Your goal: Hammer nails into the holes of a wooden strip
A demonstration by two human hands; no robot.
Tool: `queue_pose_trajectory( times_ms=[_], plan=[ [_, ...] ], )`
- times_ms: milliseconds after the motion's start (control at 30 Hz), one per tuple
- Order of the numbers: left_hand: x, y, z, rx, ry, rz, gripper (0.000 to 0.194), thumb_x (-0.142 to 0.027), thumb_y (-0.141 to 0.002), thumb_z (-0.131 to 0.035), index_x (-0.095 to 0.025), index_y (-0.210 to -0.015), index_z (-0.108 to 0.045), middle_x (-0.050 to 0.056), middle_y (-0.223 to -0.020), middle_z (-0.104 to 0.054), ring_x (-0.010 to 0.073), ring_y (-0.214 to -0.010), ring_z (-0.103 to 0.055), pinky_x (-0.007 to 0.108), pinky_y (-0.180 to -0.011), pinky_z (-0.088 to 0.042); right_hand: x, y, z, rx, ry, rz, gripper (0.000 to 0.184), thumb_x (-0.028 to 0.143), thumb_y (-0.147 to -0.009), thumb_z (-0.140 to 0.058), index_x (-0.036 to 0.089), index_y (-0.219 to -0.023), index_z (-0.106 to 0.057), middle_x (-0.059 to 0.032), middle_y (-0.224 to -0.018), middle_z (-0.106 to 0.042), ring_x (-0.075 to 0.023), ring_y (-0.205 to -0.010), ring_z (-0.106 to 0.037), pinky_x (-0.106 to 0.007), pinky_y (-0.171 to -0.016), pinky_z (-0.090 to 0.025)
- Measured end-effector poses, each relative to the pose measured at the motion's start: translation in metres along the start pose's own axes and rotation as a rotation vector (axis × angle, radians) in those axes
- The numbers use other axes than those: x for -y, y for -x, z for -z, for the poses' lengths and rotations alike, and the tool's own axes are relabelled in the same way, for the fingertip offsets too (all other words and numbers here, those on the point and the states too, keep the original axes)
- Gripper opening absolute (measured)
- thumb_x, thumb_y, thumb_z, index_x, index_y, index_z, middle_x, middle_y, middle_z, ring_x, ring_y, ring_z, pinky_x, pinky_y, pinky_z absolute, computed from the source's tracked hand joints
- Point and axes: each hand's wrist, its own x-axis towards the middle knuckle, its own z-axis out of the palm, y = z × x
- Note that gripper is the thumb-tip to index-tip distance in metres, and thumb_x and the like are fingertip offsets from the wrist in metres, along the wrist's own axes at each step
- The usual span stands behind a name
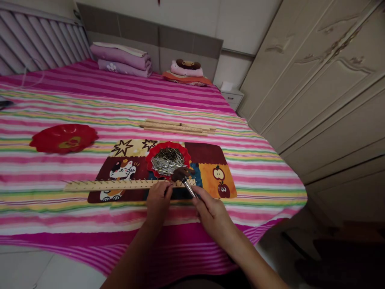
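My right hand (212,214) is wrapped round the metal handle of a hammer (189,188), whose dark head hovers over the right part of a wooden strip (120,185). A row of nails stands up along this strip. Fingers pinched, my left hand (159,200) is at the strip's near edge, just left of the hammer head, on what looks like a nail; the fingers mostly hide it. Directly behind the strip is a red scalloped bowl (149,157) full of loose nails (168,160). The strip lies across a patterned mat (204,154).
Several more wooden strips (177,127) lie beyond the mat. To the left is a red scalloped dish or lid (64,138). Everything rests on a striped bed cover (261,168). Folded bedding (123,60) is stacked at the headboard; a wardrobe (325,80) stands on the right.
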Motion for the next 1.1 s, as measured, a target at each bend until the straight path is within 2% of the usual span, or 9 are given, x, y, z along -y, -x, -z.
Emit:
queue_pose_trajectory(
  times_ms=[133, 333, 433, 533, 600, 767, 833, 933, 1100],
  plan=[
    [0.002, -0.001, 0.0, 0.026, -0.034, -0.001, 0.015, -0.024, -0.081, -0.047, -0.022, -0.075, -0.062, 0.004, -0.077, -0.065, 0.0182, -0.078, -0.058, 0.03, -0.074, -0.043, 0.003, -0.006, -0.003, 0.055, 0.052, 0.007, 0.037, 0.027, -0.089, -0.042, 0.018, -0.121, -0.058, 0.0001, -0.064, -0.054, -0.0114, -0.055, -0.047, -0.021, -0.052, -0.037],
    [0.004, -0.002, -0.002, 0.014, 0.013, -0.011, 0.016, -0.026, -0.082, -0.048, -0.022, -0.078, -0.063, 0.004, -0.081, -0.067, 0.0179, -0.081, -0.06, 0.03, -0.078, -0.045, -0.006, 0.027, 0.007, 0.095, -0.049, -0.112, 0.04, 0.04, -0.09, -0.042, 0.021, -0.122, -0.057, 0.0047, -0.055, -0.041, -0.0099, -0.047, -0.032, -0.021, -0.045, -0.028],
    [0.003, -0.001, -0.002, -0.004, 0.021, -0.022, 0.016, -0.028, -0.083, -0.049, -0.021, -0.079, -0.063, 0.004, -0.082, -0.068, 0.0183, -0.081, -0.06, 0.031, -0.08, -0.045, -0.031, 0.052, 0.011, 0.077, -0.112, -0.193, 0.044, 0.047, -0.087, -0.046, 0.021, -0.12, -0.059, 0.0038, -0.058, -0.043, -0.0098, -0.049, -0.032, -0.022, -0.047, -0.028],
    [0.001, 0.001, 0.003, 0.002, 0.002, -0.027, 0.016, -0.028, -0.083, -0.05, -0.02, -0.084, -0.064, 0.005, -0.084, -0.068, 0.0189, -0.083, -0.06, 0.032, -0.08, -0.046, -0.07, 0.073, 0.008, 0.038, -0.204, -0.351, 0.053, 0.054, -0.082, -0.05, 0.019, -0.122, -0.058, 0.0068, -0.05, -0.034, -0.0094, -0.044, -0.029, -0.022, -0.042, -0.025],
    [-0.002, 0.0, 0.011, -0.002, -0.032, -0.03, 0.019, -0.029, -0.083, -0.048, -0.021, -0.086, -0.064, 0.006, -0.085, -0.068, 0.0193, -0.083, -0.06, 0.032, -0.08, -0.046, -0.096, 0.082, 0.002, -0.011, -0.272, -0.417, 0.056, 0.056, -0.078, -0.053, 0.018, -0.118, -0.059, 0.0071, -0.048, -0.035, -0.0093, -0.042, -0.031, -0.021, -0.041, -0.024],
    [-0.01, -0.033, 0.031, -0.029, -0.155, -0.036, 0.023, -0.031, -0.083, -0.047, -0.021, -0.087, -0.067, 0.006, -0.087, -0.068, 0.0204, -0.085, -0.06, 0.032, -0.081, -0.045, -0.136, 0.092, -0.014, -0.13, -0.443, -0.579, 0.064, 0.061, -0.072, -0.053, 0.016, -0.117, -0.053, 0.0113, -0.043, -0.029, -0.0072, -0.035, -0.023, -0.019, -0.036, -0.015],
    [-0.014, -0.057, 0.031, 0.042, -0.23, -0.04, 0.023, -0.029, -0.082, -0.048, -0.022, -0.088, -0.069, 0.006, -0.088, -0.069, 0.0205, -0.086, -0.061, 0.031, -0.081, -0.045, -0.139, 0.091, -0.018, -0.146, -0.468, -0.627, 0.069, 0.063, -0.069, -0.052, 0.016, -0.119, -0.05, 0.0128, -0.041, -0.028, -0.0069, -0.032, -0.021, -0.019, -0.034, -0.013],
    [-0.02, -0.088, 0.019, 0.221, -0.412, -0.043, 0.023, -0.026, -0.079, -0.049, -0.023, -0.085, -0.071, 0.007, -0.088, -0.07, 0.0213, -0.086, -0.061, 0.03, -0.078, -0.045, -0.138, 0.089, -0.021, -0.139, -0.495, -0.649, 0.071, 0.063, -0.068, -0.051, 0.016, -0.121, -0.047, 0.014, -0.039, -0.028, -0.0065, -0.03, -0.02, -0.019, -0.034, -0.011],
    [-0.025, -0.112, -0.001, 0.432, -0.581, 0.043, 0.025, -0.024, -0.078, -0.048, -0.021, -0.085, -0.072, 0.01, -0.091, -0.071, 0.0226, -0.085, -0.064, 0.029, -0.07, -0.044, -0.138, 0.088, -0.021, -0.138, -0.519, -0.638, 0.067, 0.061, -0.069, -0.052, 0.016, -0.118, -0.048, 0.0143, -0.039, -0.029, -0.0059, -0.029, -0.021, -0.018, -0.034, -0.012]
  ],
)
